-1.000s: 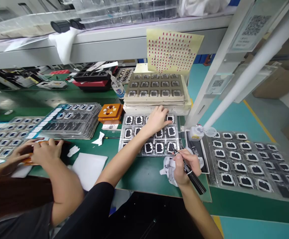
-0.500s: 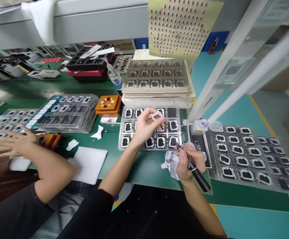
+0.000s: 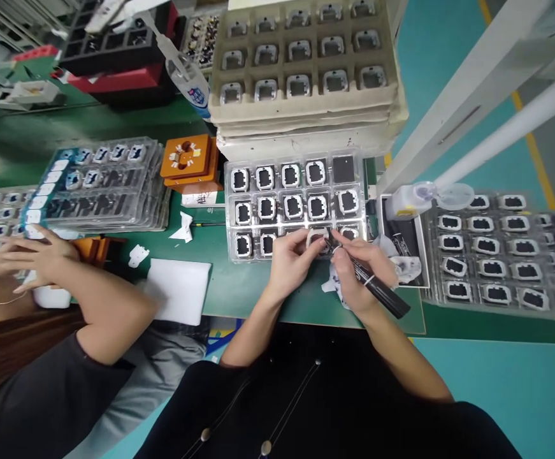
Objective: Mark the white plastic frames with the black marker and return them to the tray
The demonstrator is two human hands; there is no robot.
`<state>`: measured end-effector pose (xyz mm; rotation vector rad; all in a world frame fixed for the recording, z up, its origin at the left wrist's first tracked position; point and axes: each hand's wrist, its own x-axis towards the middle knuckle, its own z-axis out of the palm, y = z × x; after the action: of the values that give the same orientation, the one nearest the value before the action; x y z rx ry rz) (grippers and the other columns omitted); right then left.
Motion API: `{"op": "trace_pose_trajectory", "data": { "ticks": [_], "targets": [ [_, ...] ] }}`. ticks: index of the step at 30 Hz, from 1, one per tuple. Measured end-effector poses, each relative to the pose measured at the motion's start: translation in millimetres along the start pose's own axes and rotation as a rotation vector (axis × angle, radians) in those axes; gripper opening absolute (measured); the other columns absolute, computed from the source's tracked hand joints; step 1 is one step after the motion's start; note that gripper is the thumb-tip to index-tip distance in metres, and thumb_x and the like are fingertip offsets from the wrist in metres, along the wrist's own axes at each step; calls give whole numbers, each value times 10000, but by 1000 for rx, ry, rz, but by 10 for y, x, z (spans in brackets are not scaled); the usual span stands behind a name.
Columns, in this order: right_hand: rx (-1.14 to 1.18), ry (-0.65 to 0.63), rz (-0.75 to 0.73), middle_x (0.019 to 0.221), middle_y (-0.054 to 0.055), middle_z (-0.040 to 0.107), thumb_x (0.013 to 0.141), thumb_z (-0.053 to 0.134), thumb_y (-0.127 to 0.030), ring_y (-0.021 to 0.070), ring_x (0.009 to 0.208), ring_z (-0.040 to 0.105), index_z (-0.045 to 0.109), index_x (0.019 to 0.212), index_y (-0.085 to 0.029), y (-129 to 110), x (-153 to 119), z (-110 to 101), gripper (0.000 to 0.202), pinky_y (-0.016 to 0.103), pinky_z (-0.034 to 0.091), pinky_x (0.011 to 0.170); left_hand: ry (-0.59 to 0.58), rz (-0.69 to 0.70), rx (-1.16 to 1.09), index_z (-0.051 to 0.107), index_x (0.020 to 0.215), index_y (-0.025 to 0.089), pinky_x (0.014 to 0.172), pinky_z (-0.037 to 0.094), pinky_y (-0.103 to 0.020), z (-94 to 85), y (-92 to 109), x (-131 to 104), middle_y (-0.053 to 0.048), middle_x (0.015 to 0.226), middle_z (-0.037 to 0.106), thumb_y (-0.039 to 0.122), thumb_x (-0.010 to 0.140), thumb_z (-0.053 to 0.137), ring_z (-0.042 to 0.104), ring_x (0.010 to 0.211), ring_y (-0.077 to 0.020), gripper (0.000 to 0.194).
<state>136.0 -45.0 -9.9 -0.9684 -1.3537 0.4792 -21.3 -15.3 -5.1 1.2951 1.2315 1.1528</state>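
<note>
My left hand (image 3: 290,262) pinches a small pale frame part (image 3: 317,237) above the front row of a clear plastic tray (image 3: 232,203). In my right hand (image 3: 360,274) is a black marker pen (image 3: 380,290), its tip meeting the frame part or lying very near it. Rounded white frames with dark centres sit in the tray's pockets, and the back right pocket shows only a dark square. My fingers hide part of the front row. A crumpled white wipe (image 3: 333,285) lies beneath my right hand.
Behind the tray stands a stack of beige trays (image 3: 306,118); an orange fixture (image 3: 188,162) is to its left. At right are a plastic bottle (image 3: 408,201) and more filled trays (image 3: 487,268). A co-worker's hands (image 3: 33,261) are at left, beside a white foam sheet (image 3: 179,290).
My left hand has brought the frame part down and toward me, to the marker tip. My right hand's grip on the marker continues. The view has tilted downward.
</note>
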Motion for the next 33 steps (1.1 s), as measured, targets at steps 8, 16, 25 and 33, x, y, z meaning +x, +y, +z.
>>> {"op": "trace_pose_trajectory", "data": {
  "ticks": [8, 16, 25, 33],
  "targets": [
    [-43, 1, -7, 1032, 10, 840, 1023, 771, -147, 271, 1032, 868, 748, 1122, -273, -80, 54, 95, 162, 466, 765, 903, 36, 32, 23, 885, 963, 216, 631, 464, -285, 13, 2, -32, -12, 788, 764, 390, 992, 830, 606, 691, -151, 185],
    [-75, 28, -42, 1014, 6, 844, 1029, 771, -145, 268, 1040, 877, 734, 1113, -284, -78, 66, 126, 167, 403, 744, 823, 84, 59, 103, 878, 948, 214, 627, 443, -289, 32, -31, -76, -10, 772, 752, 442, 1020, 810, 564, 659, -145, 249],
    [-61, 28, -7, 987, 1, 833, 1043, 758, -165, 264, 1018, 873, 726, 1073, -277, -92, 69, 126, 120, 439, 766, 857, 81, 73, 124, 895, 1019, 221, 655, 457, -292, 28, -58, -88, -9, 785, 762, 454, 1031, 796, 574, 672, -153, 253],
    [-83, 27, -19, 1008, 10, 845, 1028, 771, -143, 259, 994, 875, 739, 1081, -268, -108, 86, 110, 140, 410, 761, 834, 93, 109, 148, 884, 1000, 202, 658, 447, -276, 54, -51, -98, 0, 761, 739, 410, 1035, 782, 546, 666, -137, 234]
  ]
}}
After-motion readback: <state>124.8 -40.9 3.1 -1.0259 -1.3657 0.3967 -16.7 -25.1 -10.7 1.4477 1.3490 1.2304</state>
